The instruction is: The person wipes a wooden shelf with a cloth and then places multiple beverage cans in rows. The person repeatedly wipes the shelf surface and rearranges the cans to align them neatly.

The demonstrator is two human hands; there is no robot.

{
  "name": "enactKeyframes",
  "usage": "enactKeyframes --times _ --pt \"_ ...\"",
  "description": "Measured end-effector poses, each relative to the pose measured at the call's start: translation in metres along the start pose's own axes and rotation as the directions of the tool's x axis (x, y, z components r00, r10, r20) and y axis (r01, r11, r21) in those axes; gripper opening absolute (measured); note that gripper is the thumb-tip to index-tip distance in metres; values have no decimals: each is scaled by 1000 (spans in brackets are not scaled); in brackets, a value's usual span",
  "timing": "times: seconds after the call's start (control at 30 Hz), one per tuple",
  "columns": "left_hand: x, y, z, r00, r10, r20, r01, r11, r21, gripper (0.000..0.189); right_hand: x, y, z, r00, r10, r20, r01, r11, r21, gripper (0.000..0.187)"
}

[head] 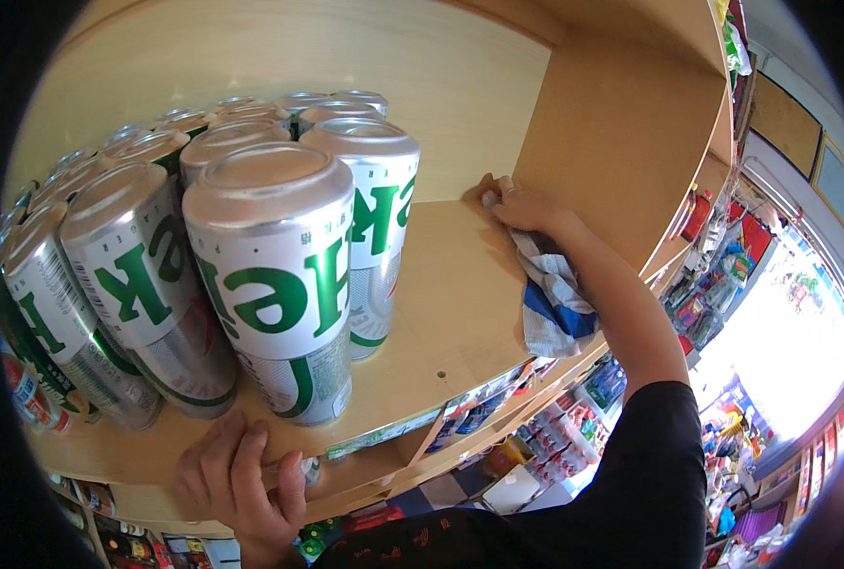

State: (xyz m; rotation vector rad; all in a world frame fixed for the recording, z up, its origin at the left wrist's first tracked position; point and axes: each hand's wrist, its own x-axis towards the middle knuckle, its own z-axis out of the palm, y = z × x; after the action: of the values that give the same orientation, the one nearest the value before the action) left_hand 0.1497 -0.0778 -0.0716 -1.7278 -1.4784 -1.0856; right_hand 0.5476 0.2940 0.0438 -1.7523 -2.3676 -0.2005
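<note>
My right hand [525,206] reaches to the back right corner of a wooden shelf [443,284] and grips a grey and white cloth [553,299] with a blue patch. The cloth hangs down from my fingers and lies over the shelf board toward its front edge. With bent fingers, my left hand [244,476] rests on the front edge of the shelf, just below the cans. A tall silver and white beer can [272,284] with green lettering stands upright nearest to that hand. Behind it and to its left are several more beer cans [137,277] in close rows.
The side panel [621,128] bounds the shelf on the right, and a pale back panel [322,50] closes it behind. Bottles [130,544] stand on lower shelving at the left. Beyond the shelf, packaged goods [713,284] hang near a bright opening.
</note>
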Motion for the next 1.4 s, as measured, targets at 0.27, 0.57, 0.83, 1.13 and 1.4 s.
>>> enactKeyframes --times 0.27,0.57,0.83,1.13,1.4 --pt "2 0 6 996 73 -40 -74 997 -17 43 -27 20 -81 545 173 -821 -4 979 203 44" --pt "14 -19 4 949 294 -118 -299 954 -27 36 -63 -42 -16 997 -55 57 63 986 -151 39" --pt "14 8 16 950 73 -305 -96 993 -63 28 -4 -26 3 991 123 46 -110 968 -226 52" --pt "6 7 9 965 92 -245 -105 994 -39 32 -39 -25 -17 985 139 104 -122 981 -150 57" --pt "3 -2 -1 975 148 -164 -151 989 -5 35 -135 -16 -40 995 51 83 -43 994 -96 48"
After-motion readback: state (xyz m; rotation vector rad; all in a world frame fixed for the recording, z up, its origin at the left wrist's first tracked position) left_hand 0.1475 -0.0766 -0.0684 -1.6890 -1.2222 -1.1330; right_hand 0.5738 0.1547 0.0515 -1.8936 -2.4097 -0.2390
